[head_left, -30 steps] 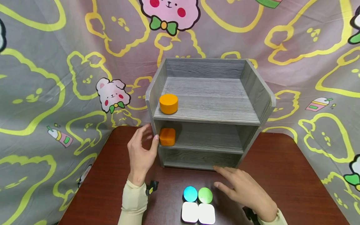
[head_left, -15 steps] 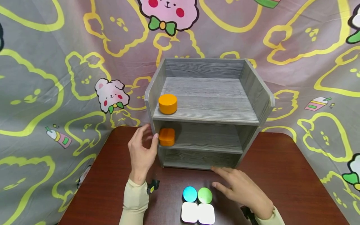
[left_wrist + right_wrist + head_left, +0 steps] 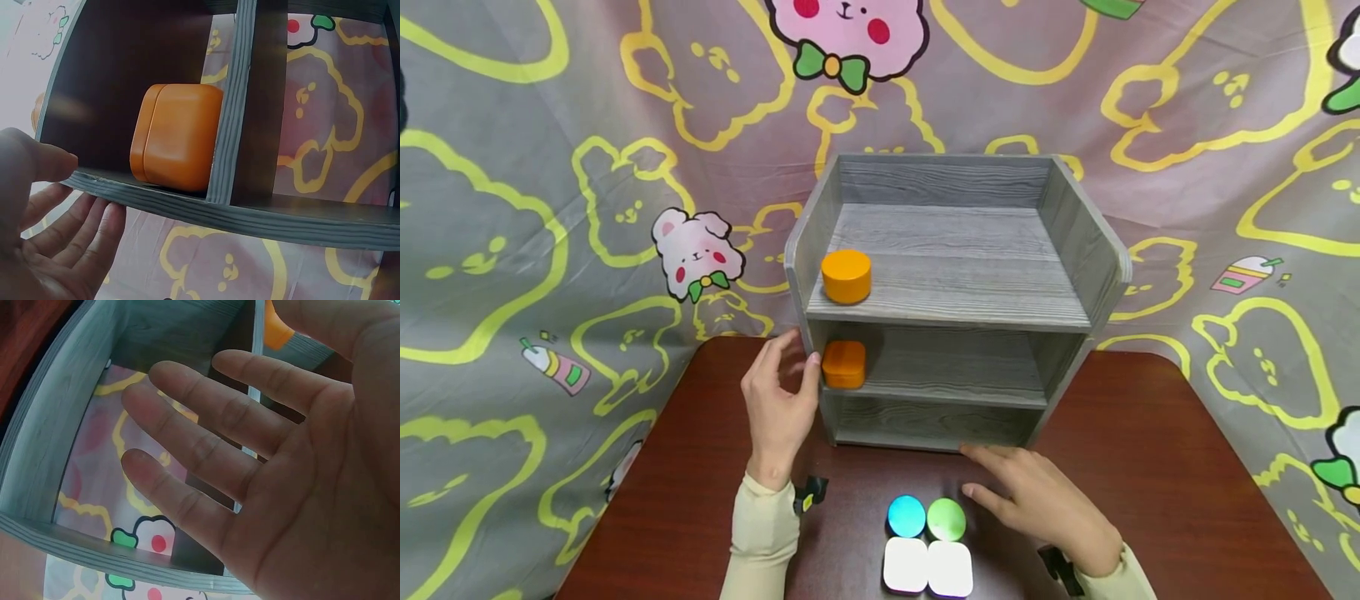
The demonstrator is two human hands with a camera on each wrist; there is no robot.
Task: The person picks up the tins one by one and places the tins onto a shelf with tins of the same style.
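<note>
A grey wooden shelf unit (image 3: 1075, 242) stands on a dark red-brown table (image 3: 1180, 467). An orange round case (image 3: 846, 276) sits at the left of its top shelf. An orange square case (image 3: 844, 364) (image 3: 178, 137) sits at the left of the middle shelf. My left hand (image 3: 778, 400) is open, its thumb against the shelf's left front post beside the square case. My right hand (image 3: 1037, 500) hovers open, fingers spread, in front of the shelf's base (image 3: 56, 412), just right of a green round case (image 3: 947, 520).
A blue round case (image 3: 907, 516) lies next to the green one, with two white square cases (image 3: 928, 568) right below them near the table's front edge. A cartoon-print cloth (image 3: 550, 167) hangs behind the table.
My right hand has slid slightly left toward the green case. The left hand and the orange cases have stayed put.
</note>
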